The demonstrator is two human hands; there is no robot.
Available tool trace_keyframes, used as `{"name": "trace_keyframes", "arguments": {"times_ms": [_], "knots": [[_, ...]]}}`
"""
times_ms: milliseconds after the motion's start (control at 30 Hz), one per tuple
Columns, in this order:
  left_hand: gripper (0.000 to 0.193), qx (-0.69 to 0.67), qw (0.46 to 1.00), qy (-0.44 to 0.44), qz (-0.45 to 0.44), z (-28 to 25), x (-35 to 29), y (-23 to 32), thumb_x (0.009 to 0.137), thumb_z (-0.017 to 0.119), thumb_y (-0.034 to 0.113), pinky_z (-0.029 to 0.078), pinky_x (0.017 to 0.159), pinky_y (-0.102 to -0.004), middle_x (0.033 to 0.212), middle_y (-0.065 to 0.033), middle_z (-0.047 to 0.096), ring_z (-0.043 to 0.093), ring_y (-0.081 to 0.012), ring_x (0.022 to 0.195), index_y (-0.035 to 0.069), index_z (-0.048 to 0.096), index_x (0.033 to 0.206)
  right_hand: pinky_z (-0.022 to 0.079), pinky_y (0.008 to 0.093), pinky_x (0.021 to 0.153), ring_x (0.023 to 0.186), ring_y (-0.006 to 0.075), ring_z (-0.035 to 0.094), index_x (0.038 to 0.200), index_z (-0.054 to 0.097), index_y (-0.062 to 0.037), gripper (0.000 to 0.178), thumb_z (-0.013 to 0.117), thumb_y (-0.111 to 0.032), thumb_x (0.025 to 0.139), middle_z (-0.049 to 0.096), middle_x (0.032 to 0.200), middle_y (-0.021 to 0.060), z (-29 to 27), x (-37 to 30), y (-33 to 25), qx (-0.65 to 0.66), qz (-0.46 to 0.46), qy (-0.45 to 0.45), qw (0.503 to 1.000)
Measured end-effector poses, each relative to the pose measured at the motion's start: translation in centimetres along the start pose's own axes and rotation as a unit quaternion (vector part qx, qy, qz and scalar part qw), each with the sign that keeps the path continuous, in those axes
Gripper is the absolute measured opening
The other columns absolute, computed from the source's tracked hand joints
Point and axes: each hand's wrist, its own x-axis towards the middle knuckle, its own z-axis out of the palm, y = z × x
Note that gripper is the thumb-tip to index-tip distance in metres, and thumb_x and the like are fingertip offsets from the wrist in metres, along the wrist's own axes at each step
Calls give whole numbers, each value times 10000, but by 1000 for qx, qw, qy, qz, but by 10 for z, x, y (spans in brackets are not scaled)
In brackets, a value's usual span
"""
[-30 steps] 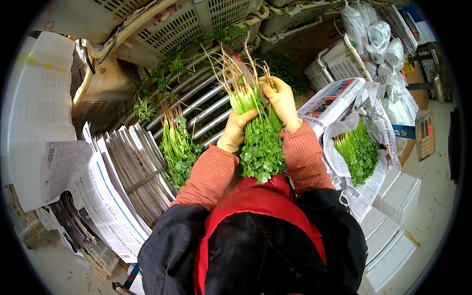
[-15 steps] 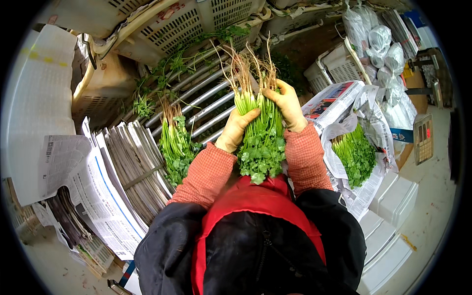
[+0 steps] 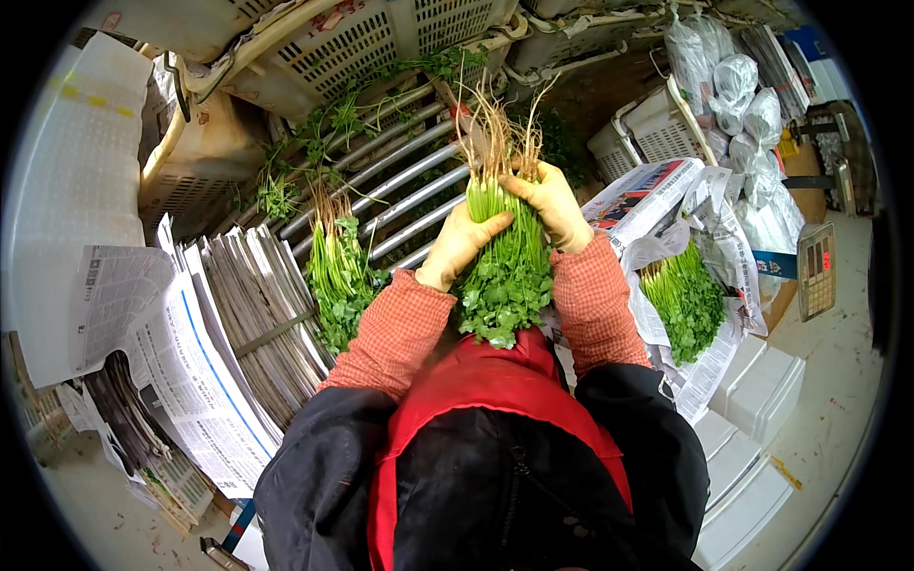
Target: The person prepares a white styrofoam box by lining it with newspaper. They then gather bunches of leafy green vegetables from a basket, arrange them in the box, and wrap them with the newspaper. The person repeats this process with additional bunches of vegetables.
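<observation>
Between my gloved hands is a bunch of cilantro (image 3: 506, 276), its stringy roots pointing away from me and its leaves toward me. My left hand (image 3: 462, 243) wraps the stems from the left side. From the right, my right hand (image 3: 552, 205) grips the bunch just below the roots, thumb across the stems. A smaller cilantro bunch (image 3: 341, 276) lies left of my left forearm, beside a metal-bar rack (image 3: 405, 195). To the right, more cilantro (image 3: 687, 303) rests in an open newspaper wrapping (image 3: 709, 376).
A strapped stack of newspapers (image 3: 257, 324) stands at the left. Slatted plastic crates (image 3: 352, 48) line the back, with loose cilantro sprigs (image 3: 347, 119) in front. At the right are filled plastic bags (image 3: 762, 119), a digital scale (image 3: 817, 271) and white foam boxes (image 3: 762, 381).
The two root clumps have come closer together, and the stems now form one tighter bunch. Both hands keep hold of it, with my left hand slightly farther right.
</observation>
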Motion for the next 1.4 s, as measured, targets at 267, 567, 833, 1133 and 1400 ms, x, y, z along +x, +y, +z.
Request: {"name": "trace_keyframes", "arguments": {"times_ms": [267,567,833,1133,1400], "knots": [[515,163,986,-9,18,0,1,-9,811,747,327,470,858,-302,1051,-56,660,594,-153,953,19,571,1183,488,274,838,908,124,615,1177,597,16,375,690,-108,836,670,1038,59,0,-1,-3,-58,19,-31,998],[548,-240,968,-70,-26,-1,-11,-5,921,596,437,468,879,-262,1089,-46,626,583,-114,977,2,519,1246,538,275,764,832,152,658,1116,605,52,299,607,-28,828,673,1003,88,-6,-12,-7,94,59,-34,993],[422,-56,997,43,1,7,0,-19,904,662,266,473,815,-246,1018,-12,639,569,-84,888,-23,554,1192,492,267,821,903,122,605,1171,576,22,394,694,-93,813,651,1022,44,-3,-10,-6,-82,7,-28,996],[387,-199,980,-14,-25,6,-2,-14,884,659,215,479,805,-255,1029,-45,639,593,-117,864,-19,567,1179,464,279,900,982,142,602,1300,493,23,544,670,-40,790,642,1100,68,-18,-15,-5,-92,22,-33,995],[291,-46,989,136,46,15,4,-24,884,626,127,482,763,-274,928,-70,657,595,-138,824,-7,560,1134,487,279,873,965,153,622,1230,544,45,455,646,-37,795,650,1084,84,-22,-17,4,-7,58,-12,998]]}}
